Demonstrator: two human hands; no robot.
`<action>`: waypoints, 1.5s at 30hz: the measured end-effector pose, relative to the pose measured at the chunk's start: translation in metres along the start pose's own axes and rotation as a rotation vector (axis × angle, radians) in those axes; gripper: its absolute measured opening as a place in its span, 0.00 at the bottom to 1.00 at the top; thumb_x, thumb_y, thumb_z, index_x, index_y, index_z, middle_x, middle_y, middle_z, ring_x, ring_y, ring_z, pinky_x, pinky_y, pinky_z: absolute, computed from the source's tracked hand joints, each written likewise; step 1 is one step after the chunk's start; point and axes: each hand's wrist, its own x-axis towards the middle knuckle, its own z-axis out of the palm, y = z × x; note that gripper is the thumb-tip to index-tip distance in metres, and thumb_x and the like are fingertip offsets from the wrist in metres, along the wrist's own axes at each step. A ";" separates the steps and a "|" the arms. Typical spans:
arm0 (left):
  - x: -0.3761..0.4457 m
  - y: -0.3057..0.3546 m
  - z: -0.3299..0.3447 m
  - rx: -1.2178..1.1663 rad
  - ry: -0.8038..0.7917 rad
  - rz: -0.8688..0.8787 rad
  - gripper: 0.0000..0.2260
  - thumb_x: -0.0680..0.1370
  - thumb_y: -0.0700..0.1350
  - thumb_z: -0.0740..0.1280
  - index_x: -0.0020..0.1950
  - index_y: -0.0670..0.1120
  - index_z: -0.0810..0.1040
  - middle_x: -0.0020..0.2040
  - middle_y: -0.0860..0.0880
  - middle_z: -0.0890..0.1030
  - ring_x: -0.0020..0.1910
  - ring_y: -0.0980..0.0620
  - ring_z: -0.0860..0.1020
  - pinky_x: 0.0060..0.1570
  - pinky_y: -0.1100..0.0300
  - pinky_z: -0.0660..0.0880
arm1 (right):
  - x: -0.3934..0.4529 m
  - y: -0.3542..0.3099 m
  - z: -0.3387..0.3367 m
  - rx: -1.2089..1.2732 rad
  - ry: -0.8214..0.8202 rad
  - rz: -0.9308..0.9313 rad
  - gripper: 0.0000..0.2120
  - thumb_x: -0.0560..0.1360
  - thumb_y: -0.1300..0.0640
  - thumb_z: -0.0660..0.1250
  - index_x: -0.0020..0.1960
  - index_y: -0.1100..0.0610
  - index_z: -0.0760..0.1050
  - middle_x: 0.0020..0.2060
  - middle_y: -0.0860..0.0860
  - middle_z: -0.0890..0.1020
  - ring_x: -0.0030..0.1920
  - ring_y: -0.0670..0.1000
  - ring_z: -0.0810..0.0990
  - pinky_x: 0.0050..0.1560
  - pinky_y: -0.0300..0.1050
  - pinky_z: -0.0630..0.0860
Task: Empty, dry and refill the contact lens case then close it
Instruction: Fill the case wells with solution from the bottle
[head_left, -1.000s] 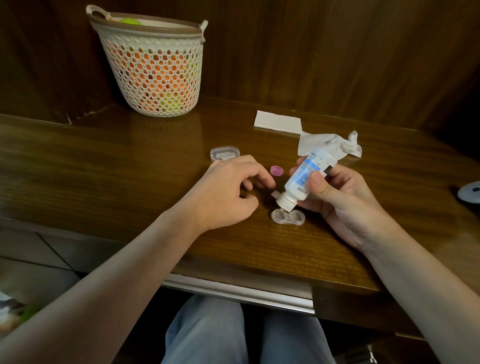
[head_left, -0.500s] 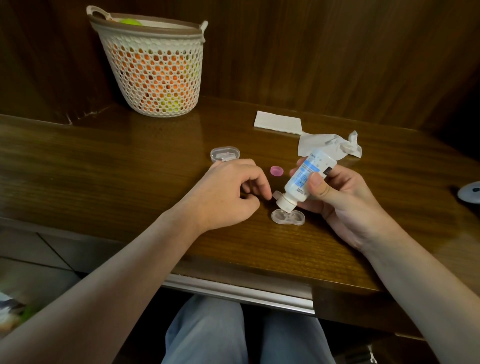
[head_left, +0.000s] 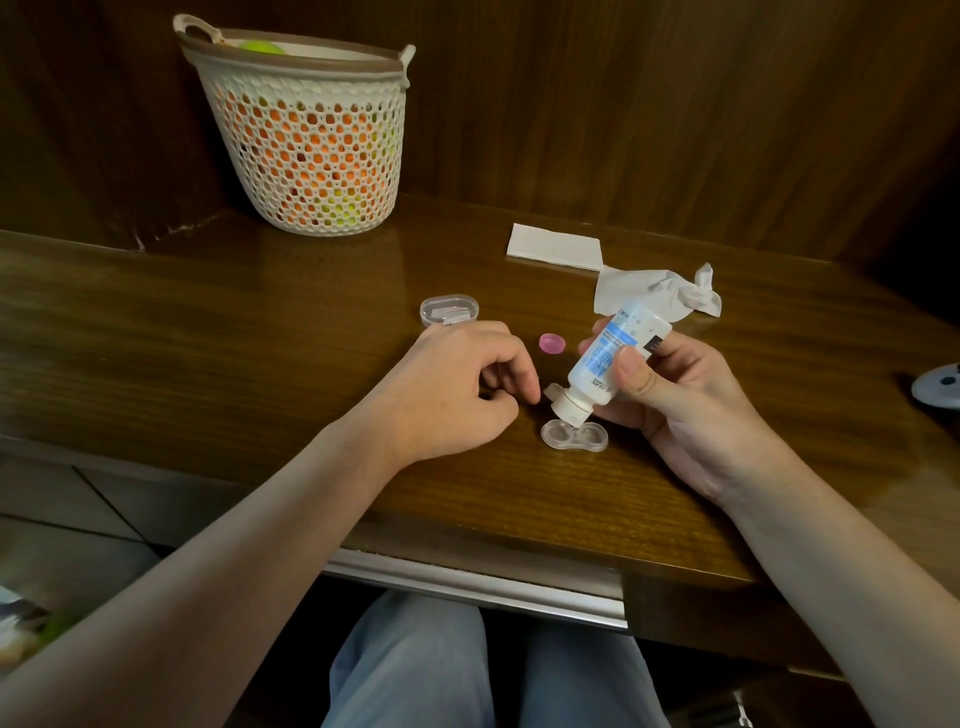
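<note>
A clear contact lens case (head_left: 574, 435) with two uncovered wells lies on the wooden table (head_left: 260, 332). My right hand (head_left: 680, 405) grips a white solution bottle (head_left: 608, 358) with a blue label, tipped nozzle-down just above the case's left well; its flip cap hangs open. My left hand (head_left: 457, 389) rests on the table left of the case, fingers loosely curled with the tips on the wood, and nothing shows in it. A pink cap (head_left: 551, 343) lies behind, between the hands.
A clear oval lid (head_left: 449, 310) sits behind my left hand. A crumpled tissue (head_left: 670, 288) and a folded tissue (head_left: 556, 247) lie at the back right. A mesh basket (head_left: 306, 140) stands back left. A white object (head_left: 940, 384) sits at the right edge.
My left hand's fingers have curled in and drawn back from the spot near the bottle's nozzle. The bottle stays tipped over the case, hardly moved.
</note>
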 end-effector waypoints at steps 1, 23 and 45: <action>0.000 0.000 0.000 0.001 0.000 -0.001 0.16 0.75 0.36 0.73 0.47 0.60 0.83 0.49 0.61 0.81 0.52 0.60 0.81 0.52 0.62 0.81 | 0.000 0.000 0.000 0.000 0.001 0.002 0.14 0.70 0.49 0.77 0.55 0.47 0.89 0.57 0.53 0.89 0.60 0.53 0.88 0.46 0.43 0.86; -0.001 0.002 -0.001 0.014 -0.026 0.002 0.12 0.77 0.39 0.72 0.48 0.58 0.84 0.50 0.60 0.81 0.52 0.59 0.81 0.56 0.53 0.82 | -0.005 -0.014 -0.035 0.249 0.217 -0.065 0.24 0.72 0.48 0.81 0.65 0.56 0.84 0.65 0.56 0.86 0.55 0.49 0.89 0.46 0.42 0.86; 0.001 0.005 0.005 0.229 -0.110 0.097 0.17 0.73 0.70 0.71 0.56 0.63 0.81 0.51 0.65 0.77 0.55 0.63 0.73 0.57 0.59 0.65 | -0.018 0.005 -0.034 0.022 0.177 -0.015 0.21 0.68 0.51 0.79 0.61 0.53 0.86 0.62 0.59 0.86 0.64 0.63 0.85 0.54 0.57 0.86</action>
